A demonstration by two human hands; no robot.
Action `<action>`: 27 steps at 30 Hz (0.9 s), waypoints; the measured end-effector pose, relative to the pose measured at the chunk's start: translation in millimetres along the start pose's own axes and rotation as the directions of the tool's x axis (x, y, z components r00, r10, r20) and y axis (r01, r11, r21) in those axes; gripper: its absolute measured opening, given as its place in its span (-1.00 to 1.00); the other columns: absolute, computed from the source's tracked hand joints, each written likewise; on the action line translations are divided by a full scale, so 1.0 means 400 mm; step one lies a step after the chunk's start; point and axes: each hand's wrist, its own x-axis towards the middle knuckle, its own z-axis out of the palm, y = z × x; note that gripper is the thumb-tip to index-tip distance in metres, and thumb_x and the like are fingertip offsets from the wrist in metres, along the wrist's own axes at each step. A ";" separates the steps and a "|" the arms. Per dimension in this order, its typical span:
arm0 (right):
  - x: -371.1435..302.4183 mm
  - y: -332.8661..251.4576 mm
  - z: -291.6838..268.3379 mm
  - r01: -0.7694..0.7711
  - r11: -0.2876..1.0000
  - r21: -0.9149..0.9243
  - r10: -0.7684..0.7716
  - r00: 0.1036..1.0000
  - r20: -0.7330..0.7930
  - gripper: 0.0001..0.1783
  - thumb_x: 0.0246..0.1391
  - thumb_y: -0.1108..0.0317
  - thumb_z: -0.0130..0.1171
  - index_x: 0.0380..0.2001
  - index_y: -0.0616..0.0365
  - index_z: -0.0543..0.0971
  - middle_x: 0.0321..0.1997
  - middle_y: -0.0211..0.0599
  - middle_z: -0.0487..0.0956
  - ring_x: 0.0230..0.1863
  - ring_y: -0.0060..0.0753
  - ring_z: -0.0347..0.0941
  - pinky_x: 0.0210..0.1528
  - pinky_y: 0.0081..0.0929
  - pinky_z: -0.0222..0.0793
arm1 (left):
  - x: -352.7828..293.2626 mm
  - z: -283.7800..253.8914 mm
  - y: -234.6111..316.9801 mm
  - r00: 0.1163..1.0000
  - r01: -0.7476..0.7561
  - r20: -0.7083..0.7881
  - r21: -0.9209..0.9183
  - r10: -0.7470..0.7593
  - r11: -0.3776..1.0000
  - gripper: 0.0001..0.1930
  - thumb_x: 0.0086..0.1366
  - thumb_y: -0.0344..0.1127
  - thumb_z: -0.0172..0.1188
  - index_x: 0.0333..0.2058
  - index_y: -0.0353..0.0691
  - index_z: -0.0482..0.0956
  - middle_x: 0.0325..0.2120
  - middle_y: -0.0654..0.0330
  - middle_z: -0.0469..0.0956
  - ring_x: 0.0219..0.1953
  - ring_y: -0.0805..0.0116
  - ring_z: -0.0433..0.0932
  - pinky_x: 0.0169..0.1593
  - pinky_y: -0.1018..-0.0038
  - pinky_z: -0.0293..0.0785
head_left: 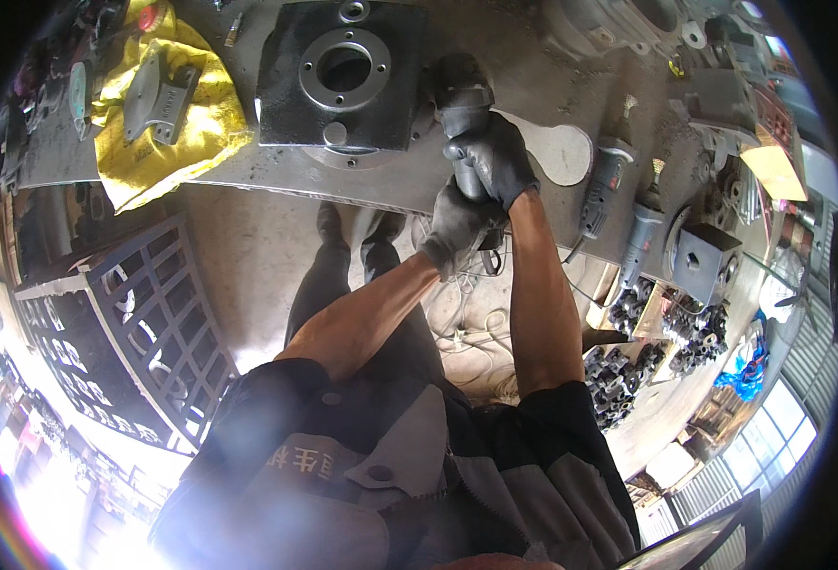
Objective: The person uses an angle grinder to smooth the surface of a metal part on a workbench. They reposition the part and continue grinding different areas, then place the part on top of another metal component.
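Both hands wear dark gloves and grip a hand-held power grinder [464,116] over the bench's near edge. My left hand [455,228] wraps round its rear end, and my right hand [497,160] closes over its body farther forward. The tool's dark, rounded head points away from me; what is fitted on it cannot be made out. Just left of it lies a black square plate [281,109] bearing a round metal flange [310,68] with a central hole and small bolt holes. A small ring [353,11] sits at the plate's far edge, and a round metal piece [334,133] at its near edge.
A yellow sack [215,123] with metal brackets [174,106] lies at left. Two corded grinders with brush tips, one nearer [643,233] and one farther [606,180], rest at right by a metal block [706,261]. Below stand a metal rack [153,313] and bins of small parts [618,385].
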 end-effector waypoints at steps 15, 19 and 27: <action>-0.050 0.025 0.035 -0.077 0.993 0.085 0.076 0.997 0.012 -0.43 -0.34 0.13 0.46 -0.24 0.30 0.61 -0.27 -0.02 0.69 -0.24 -0.09 0.65 -0.13 -0.24 0.55 | -0.056 -0.018 -0.026 0.998 0.045 0.050 -0.097 -0.041 0.994 -0.60 0.06 -0.62 0.26 -0.09 -0.26 0.48 -0.34 0.25 0.58 -0.38 0.41 0.60 -0.33 0.45 0.56; -0.081 0.025 0.043 -0.067 0.988 0.138 0.070 0.997 -0.015 -0.56 -0.30 0.22 0.45 -0.31 0.26 0.63 -0.37 -0.15 0.69 -0.37 -0.28 0.61 -0.23 -0.32 0.53 | -0.087 -0.015 -0.013 0.997 0.047 0.059 -0.088 -0.042 0.995 -0.61 0.07 -0.60 0.27 -0.09 -0.27 0.48 -0.34 0.26 0.58 -0.38 0.44 0.59 -0.33 0.46 0.55; -0.099 0.027 0.059 -0.111 0.978 0.176 0.106 0.994 0.038 -0.41 -0.33 0.11 0.42 -0.24 0.32 0.61 -0.27 0.06 0.69 -0.21 -0.02 0.66 -0.10 -0.21 0.56 | -0.124 -0.029 0.010 0.994 0.105 0.031 0.040 -0.106 0.994 -0.63 0.08 -0.58 0.31 -0.10 -0.30 0.48 -0.34 0.27 0.59 -0.37 0.50 0.58 -0.32 0.51 0.54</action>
